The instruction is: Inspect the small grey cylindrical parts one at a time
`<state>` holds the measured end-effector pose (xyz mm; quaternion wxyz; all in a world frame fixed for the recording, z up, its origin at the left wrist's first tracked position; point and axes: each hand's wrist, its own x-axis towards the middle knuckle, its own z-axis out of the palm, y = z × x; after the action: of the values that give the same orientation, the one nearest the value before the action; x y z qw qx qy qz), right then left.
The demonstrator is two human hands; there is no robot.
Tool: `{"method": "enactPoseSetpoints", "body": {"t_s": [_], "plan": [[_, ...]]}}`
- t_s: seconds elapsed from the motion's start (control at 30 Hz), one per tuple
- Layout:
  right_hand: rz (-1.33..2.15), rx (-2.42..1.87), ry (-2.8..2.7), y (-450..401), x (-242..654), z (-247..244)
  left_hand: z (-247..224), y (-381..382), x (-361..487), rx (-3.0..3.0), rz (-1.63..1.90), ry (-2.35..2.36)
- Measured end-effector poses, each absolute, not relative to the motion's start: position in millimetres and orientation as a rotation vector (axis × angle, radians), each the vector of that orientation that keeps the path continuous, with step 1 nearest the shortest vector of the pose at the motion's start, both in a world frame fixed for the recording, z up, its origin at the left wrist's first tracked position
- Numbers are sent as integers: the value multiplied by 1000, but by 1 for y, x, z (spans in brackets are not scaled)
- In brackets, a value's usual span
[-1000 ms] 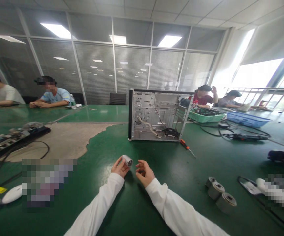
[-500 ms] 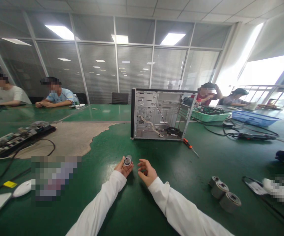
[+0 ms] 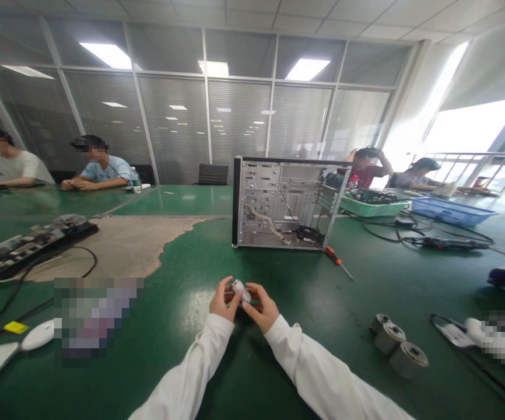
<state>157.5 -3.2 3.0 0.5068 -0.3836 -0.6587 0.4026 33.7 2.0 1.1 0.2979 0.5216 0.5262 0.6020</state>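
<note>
A small silvery metal cylinder (image 3: 241, 290) lies tilted between my two hands, just above the green table. My left hand (image 3: 224, 301) grips its upper-left end, with thumb and fingers closed on it. From the other side, my right hand (image 3: 262, 308) has its thumb and fingers around the lower-right end. What the cylinder is exactly is too small to tell. Beyond my hands stands an open computer case (image 3: 287, 204), its side off, with wires and a black fan (image 3: 308, 233) inside. Beside its base lies an orange-and-black screwdriver (image 3: 339, 262).
Several metal cylinders (image 3: 392, 338) stand to the right. A circuit assembly (image 3: 34, 245) with cables is on the left. A green basket (image 3: 375, 208) and a blue basket (image 3: 453, 211) sit back right, near a black tool (image 3: 453, 242). Several people sit around the table.
My left hand has turned from palm-up to gripping from the side, tipping the cylinder over. The right hand's fingers have closed in onto the cylinder.
</note>
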Motion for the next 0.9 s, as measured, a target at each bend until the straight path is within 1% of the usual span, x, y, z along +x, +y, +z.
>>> {"method": "enactPoseSetpoints", "body": {"t_s": [0.17, 0.27, 0.37, 0.5, 0.7, 0.83, 0.9], "plan": [[1232, -804, -1384, 3, 155, -3, 8, -5, 31, 2050, 1676, 1396], [1325, -706, -1245, 5, 154, -5, 12, -7, 29, 2486, 1582, 1355], [1350, -693, -1124, 7, 153, -6, 15, -10, 30, 2722, 1481, 1415], [1402, -701, -1031, 9, 153, -9, 20, -14, 31, 2887, 1500, 1481], [1523, -683, -927, 10, 153, -6, 28, -17, 29, 2996, 1523, 1443], [1695, -672, -813, 9, 159, 4, 28, -19, 29, 2918, 1459, 1426], [1843, -673, -732, 8, 163, 9, 26, -19, 31, 2830, 1468, 1462]]}}
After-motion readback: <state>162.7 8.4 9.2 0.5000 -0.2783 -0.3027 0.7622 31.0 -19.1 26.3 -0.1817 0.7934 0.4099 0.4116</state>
